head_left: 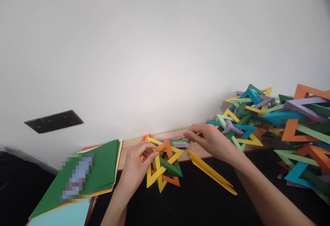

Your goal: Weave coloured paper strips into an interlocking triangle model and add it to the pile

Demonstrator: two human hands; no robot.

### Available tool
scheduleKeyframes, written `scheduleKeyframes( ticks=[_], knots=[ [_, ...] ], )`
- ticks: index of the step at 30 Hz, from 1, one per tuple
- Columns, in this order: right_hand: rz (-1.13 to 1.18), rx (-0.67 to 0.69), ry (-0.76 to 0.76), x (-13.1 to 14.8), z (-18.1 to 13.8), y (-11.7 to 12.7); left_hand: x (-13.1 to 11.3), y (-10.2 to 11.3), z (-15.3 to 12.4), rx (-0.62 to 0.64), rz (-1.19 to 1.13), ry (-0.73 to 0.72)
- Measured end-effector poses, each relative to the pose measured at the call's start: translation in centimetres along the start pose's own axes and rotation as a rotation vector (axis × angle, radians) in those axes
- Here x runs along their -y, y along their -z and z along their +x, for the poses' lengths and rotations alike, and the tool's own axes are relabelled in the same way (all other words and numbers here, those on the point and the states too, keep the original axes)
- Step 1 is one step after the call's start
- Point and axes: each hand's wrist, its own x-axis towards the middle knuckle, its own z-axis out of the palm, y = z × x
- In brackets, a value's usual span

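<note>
While angled from below, clasps interlocked yellow-orange-green paper star with curled left hand. Extends leftward with right hand, fingertips narrowed over folded green-purple paper strips.

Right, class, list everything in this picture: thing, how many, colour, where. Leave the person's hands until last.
paper frame model: one, yellow, orange and green, centre of table, gripped
loose strips: a few, purple and green, by the wall behind the model
folded strips: a small bundle, yellow, right of the model
paper sheets: one stack, green on top, left
finished models: a pile, many colours, right
socket plate: one, black, on the white wall, left
table: one, black top, wooden back edge
left hand: holds the model
right hand: fingertips at the loose strips
</note>
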Motion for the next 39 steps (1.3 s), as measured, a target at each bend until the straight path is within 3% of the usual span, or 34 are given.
scheduleKeyframes(
  ticks=[3, 5, 9, 15, 23, 28, 37, 39],
  knots=[
    [-0.456, 0.061, -0.131, -1.5, 0.5, 0.1, 0.1, 0.0, 0.0, 0.004, -0.005, 0.002],
    [-0.581, 0.144, -0.177, -2.5, 1.0, -0.5, 0.1, 0.0, -0.1, 0.002, -0.006, 0.005],
    [-0.624, 0.345, -0.195, -4.0, 2.0, -2.2, 0.0, 0.1, -0.1, -0.001, 0.0, 0.012],
    [-0.696, 0.542, -0.212, -4.6, 2.5, -4.3, -0.5, 0.4, -0.1, 0.001, 0.022, 0.012],
    [-0.725, 0.63, -0.244, -4.9, 2.4, -6.0, -0.5, 0.4, -0.1, -0.014, -0.014, 0.005],
    [-0.659, 0.51, -0.215, -4.7, 2.4, -5.5, -0.1, 0.2, -0.1, -0.039, -0.061, 0.018],
    [-0.473, -0.021, -0.241, -3.5, 2.1, -0.5, 0.1, 0.1, 0.0, -0.078, -0.058, 0.056],
    [-0.334, -0.12, -0.22, -2.9, 1.5, 0.5, -0.1, 0.3, -0.1, -0.064, -0.08, 0.063]
  ],
)
